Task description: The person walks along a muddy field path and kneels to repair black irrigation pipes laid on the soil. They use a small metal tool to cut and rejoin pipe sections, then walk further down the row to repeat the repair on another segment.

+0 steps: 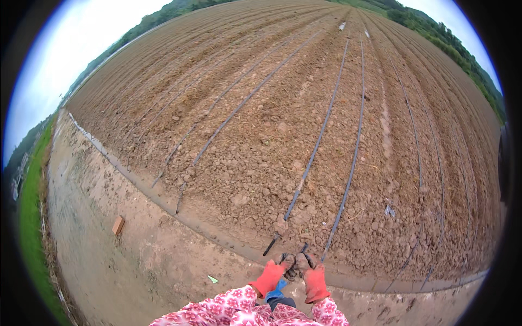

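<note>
Low in the head view, my left hand (275, 270) and my right hand (312, 275) are close together, in red gloves with muddy, dark fingers. Both have their fingers curled in. From the fingers of the right hand a short black tube (304, 248) sticks up. Whatever lies between the left fingers is hidden by mud and the gloves. A grey drip line (341, 209) runs down the soil and passes out of sight behind the right hand. Left of it, a second drip line (306, 171) ends by a black pipe stub (268, 247), apart from my left hand.
More drip lines (255, 89) stretch over the ploughed field (261, 152). A shallow trench (212, 233) borders the dirt path (163, 261). On the path lie a brick (118, 225) and a green scrap (212, 279). Some grey litter (390, 211) rests on the soil.
</note>
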Motion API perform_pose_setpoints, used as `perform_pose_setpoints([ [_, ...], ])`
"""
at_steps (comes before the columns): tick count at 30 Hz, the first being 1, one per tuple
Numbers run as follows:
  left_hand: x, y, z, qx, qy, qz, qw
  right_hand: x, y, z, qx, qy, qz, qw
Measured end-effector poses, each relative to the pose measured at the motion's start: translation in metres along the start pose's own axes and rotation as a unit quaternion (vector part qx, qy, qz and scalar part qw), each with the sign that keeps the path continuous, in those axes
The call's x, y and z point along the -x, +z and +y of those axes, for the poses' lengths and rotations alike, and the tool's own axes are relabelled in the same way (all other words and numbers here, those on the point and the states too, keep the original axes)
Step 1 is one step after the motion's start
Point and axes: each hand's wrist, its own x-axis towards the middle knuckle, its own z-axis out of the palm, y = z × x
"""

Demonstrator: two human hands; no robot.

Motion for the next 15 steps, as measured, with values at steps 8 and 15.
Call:
perform_pose_setpoints([
  [8,0.112,-0.008,-0.020,0.061,0.066,0.015,0.996,0.018,-0.024,0.102,0.103,-0.137,-0.019,0.985],
  [15,0.222,-0.014,-0.034,0.103,0.050,0.154,0.981,0.117,-0.027,0.076,0.178,-0.130,-0.160,0.962],
])
